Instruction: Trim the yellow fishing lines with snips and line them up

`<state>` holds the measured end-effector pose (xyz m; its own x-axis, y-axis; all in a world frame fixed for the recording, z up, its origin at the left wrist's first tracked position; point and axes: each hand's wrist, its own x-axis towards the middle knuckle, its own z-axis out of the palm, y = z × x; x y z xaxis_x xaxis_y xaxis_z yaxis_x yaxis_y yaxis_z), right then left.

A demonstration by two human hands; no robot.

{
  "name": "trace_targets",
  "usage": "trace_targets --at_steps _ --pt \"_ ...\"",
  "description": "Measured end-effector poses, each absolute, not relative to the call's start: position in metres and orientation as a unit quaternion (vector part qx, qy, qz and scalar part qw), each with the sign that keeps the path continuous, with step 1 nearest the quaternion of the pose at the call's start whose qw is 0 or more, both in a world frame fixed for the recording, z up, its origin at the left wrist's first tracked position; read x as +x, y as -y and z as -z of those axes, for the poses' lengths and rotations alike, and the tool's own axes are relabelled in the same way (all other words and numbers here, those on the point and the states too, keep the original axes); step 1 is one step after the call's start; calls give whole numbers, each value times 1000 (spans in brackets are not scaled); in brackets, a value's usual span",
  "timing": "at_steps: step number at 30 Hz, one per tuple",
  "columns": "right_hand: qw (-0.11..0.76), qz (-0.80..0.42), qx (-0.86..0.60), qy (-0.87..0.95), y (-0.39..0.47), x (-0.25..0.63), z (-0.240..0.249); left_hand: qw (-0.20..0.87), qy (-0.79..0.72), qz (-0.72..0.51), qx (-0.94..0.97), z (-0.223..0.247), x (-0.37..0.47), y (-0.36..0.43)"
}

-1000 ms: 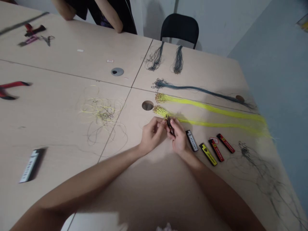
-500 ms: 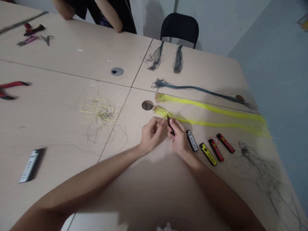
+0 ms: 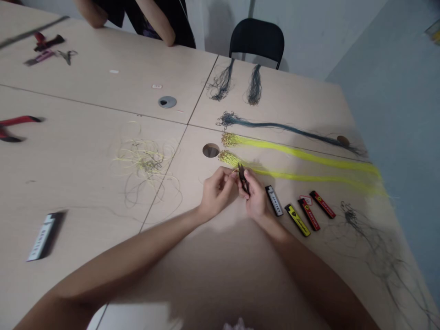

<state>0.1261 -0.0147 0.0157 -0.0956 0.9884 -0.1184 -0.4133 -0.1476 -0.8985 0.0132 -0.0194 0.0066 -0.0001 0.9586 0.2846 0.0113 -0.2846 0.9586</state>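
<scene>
My left hand point(image 3: 217, 189) is closed in a pinch on a fishing line point(image 3: 235, 170), a tiny yellowish bit of which shows at the fingertips. Small dark thread snips point(image 3: 244, 178) are gripped in my right hand point(image 3: 255, 195), their blades parted and pointing away, close beside the left fingertips. Just beyond both hands lies a bundle of yellow fishing lines point(image 3: 299, 175) with gold-coloured hooks point(image 3: 227, 157) at its left end. A second yellow bundle point(image 3: 302, 156) runs behind it.
Dark lines with hooks point(image 3: 282, 126) lie farther back. Several lighters point(image 3: 297, 220) sit right of my hands, near a dark line tangle point(image 3: 374, 247). Line scraps point(image 3: 147, 160) and another lighter point(image 3: 43, 237) lie left. A person point(image 3: 154, 20) leans on the far edge.
The snips' blades have come apart in my right hand; they looked closed before. Both hands stay in almost the same place.
</scene>
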Motion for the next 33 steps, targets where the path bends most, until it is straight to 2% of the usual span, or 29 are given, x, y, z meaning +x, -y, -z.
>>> trace_targets --at_steps 9,20,33 --pt "545 -651 -404 341 14 126 -14 459 -425 -548 556 -2 13 20" --pt "542 -639 -433 332 15 125 -17 368 -433 -573 591 -8 13 18" --pt "553 -634 -414 348 13 126 -11 363 -441 -568 592 -9 13 19"
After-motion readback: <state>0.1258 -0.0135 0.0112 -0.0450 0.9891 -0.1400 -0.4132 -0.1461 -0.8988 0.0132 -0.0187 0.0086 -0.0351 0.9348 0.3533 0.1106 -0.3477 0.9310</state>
